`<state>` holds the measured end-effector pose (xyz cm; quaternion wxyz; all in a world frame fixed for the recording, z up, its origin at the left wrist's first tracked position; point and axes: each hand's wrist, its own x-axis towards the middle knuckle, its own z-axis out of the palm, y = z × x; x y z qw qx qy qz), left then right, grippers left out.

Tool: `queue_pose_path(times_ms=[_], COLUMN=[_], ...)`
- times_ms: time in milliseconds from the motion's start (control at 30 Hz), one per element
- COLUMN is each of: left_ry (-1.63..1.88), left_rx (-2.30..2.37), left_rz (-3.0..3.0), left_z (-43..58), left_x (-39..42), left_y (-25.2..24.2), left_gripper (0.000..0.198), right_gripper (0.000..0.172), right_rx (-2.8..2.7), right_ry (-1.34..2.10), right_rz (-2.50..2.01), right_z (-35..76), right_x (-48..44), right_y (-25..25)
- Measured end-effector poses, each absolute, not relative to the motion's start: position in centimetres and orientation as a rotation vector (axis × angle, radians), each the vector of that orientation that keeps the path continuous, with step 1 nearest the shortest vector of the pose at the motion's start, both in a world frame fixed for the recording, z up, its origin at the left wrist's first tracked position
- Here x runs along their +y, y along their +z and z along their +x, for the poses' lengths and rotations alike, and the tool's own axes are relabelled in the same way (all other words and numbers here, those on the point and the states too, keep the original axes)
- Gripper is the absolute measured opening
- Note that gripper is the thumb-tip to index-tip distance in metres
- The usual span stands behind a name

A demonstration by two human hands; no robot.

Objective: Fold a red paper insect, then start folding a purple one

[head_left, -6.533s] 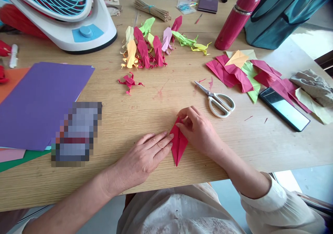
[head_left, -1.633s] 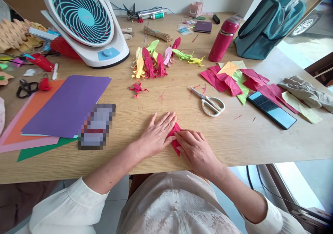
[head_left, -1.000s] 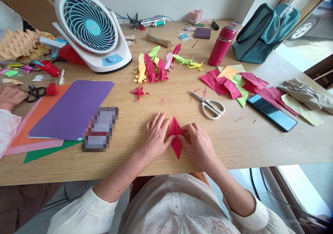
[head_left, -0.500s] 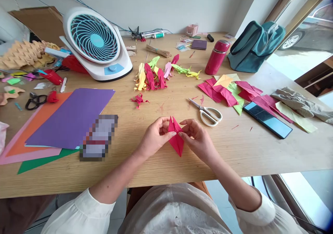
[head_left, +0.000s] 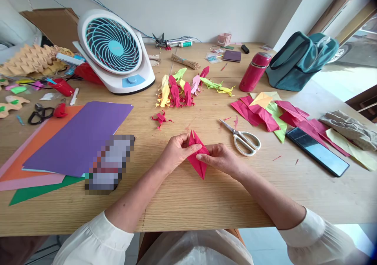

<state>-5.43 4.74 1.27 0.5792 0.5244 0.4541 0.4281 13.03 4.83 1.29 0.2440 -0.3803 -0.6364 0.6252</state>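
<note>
A red folded origami paper, long and diamond-shaped with a split upper tip, is held between both hands above the wooden table. My left hand pinches its upper left side, thumb across the front. On the right edge, my right hand grips it with the thumb pressed on the front face; the fingers behind are partly hidden. White-handled scissors lie to the right of the hands. Just beyond them sits a small red origami figure, and farther back is a cluster of colourful origami figures.
Folded paper pieces, a phone and a red flask are at the right, with a teal bag behind. Leftward lie coloured sheets and a blurred-out device. A fan stands at the back left.
My right hand has shifted its grip, its fingers now more folded behind the paper and its thumb on the front. The split tips have come closer together. The whole view has shifted slightly.
</note>
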Motion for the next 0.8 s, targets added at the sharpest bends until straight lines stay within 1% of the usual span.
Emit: queue_pose_path(times_ms=[167, 333, 500, 633, 800], left_ry=[0.938, 0.877, 0.922, 0.939, 0.984], left_rx=[1.074, 1.163, 1.129, 1.111, 1.107], left_rz=[1.265, 1.389, 1.395, 1.383, 1.422], left_z=[-5.5, -5.5, -5.4, -5.4, -5.5], left_x=[4.4, 4.0, 3.8, 3.8, 3.8], left_y=[0.6, 0.6, 0.7, 0.8, 0.9], left_gripper=[0.036, 0.037, 0.036, 0.039, 0.045], right_gripper=[0.050, 0.052, 0.052, 0.053, 0.049], right_rx=[-1.720, -1.711, -1.725, -1.793, -1.883], right_ry=[1.634, 1.576, 1.560, 1.524, 1.503], right_rz=[-1.086, -1.169, -1.175, -1.136, -1.119], right_z=[12.5, 12.1, 12.1, 12.3, 12.4], right_x=[4.2, 3.3, 3.1, 3.1, 2.9], right_y=[0.4, 0.8, 1.1, 0.8, 0.3])
